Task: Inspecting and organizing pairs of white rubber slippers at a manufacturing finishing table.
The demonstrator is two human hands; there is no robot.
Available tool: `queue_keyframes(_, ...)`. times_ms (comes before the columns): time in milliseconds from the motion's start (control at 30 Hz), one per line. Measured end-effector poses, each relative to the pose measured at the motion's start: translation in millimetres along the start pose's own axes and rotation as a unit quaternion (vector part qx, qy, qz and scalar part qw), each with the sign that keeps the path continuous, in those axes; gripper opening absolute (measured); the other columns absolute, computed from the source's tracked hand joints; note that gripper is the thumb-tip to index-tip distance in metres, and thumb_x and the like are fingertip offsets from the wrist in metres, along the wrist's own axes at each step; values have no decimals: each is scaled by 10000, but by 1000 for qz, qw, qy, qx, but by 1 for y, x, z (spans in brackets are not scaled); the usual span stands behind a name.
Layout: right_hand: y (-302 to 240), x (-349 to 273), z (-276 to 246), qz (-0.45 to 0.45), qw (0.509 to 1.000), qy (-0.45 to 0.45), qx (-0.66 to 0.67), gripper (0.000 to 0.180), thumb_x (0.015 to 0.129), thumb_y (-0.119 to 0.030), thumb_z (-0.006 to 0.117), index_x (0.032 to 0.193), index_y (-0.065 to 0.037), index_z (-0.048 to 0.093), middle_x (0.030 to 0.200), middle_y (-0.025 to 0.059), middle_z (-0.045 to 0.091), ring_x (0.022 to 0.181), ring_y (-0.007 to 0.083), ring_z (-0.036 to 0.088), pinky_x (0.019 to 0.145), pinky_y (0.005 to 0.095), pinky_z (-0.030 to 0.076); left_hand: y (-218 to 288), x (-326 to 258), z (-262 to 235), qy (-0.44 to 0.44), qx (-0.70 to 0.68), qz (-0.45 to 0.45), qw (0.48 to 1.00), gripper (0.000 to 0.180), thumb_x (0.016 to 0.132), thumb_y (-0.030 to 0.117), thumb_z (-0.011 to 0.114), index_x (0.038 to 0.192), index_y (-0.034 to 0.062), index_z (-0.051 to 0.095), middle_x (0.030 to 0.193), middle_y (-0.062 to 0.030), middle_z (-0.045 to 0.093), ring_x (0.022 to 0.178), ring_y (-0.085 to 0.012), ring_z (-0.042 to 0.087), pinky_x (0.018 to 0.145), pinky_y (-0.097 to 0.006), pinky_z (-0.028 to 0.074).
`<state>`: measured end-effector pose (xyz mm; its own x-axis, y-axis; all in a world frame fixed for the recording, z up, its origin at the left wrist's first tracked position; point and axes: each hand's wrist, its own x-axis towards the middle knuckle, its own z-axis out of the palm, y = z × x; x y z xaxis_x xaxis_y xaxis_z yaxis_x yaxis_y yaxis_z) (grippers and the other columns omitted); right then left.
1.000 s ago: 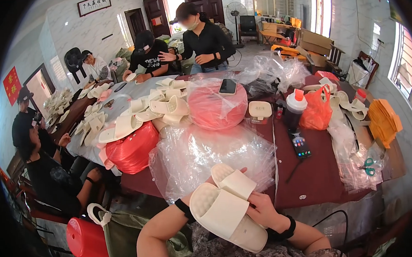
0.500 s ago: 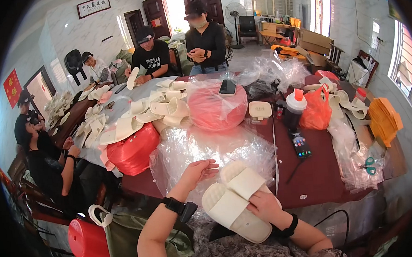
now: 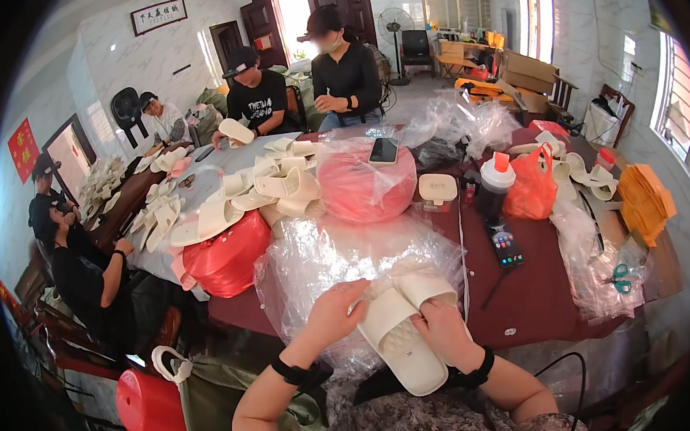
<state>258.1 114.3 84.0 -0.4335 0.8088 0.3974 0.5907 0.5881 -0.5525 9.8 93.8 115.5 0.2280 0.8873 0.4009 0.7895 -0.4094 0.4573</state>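
Cream slippers [image 3: 388,318] near the table edge [image 3: 554,332] are grasped by right fingers [image 3: 433,320]; left fingers' [image 3: 351,292] hold unclear.

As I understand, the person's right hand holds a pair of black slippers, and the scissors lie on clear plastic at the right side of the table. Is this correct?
Not fully: in the head view, the slippers in the right hand are cream, not black. The scissors do lie on clear plastic at the right side of the table.
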Motion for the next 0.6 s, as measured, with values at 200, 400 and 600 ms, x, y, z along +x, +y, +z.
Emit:
queue_keyframes(200,-12,17,14,-16,999,17,-32,214,869,-188,638,820,18,607,837,193,639,753,378,639,679,467,521,6,5,11,94,16,42,995,356,851,25,581,1200,55,645,1117,-162,689,1007,-345,661,873,-410,533)
queue_keyframes(400,-9,34,29,27,998,48,-24,237,877,-201,621,819,28,611,859,215,644,760,397,642,682,482,521,9,6,7,125,-13,11,992,370,855,21,569,1216,60,641,1015,-182,695,917,-361,667,805,-416,540)
queue_keyframes(600,-6,41,36,28,999,33,-7,246,878,-203,636,789,25,619,785,240,635,707,426,631,649,508,495,7,4,9,97,-65,-5,993,362,870,41,578,1226,67,642,1014,-180,693,937,-334,662,806,-400,539)
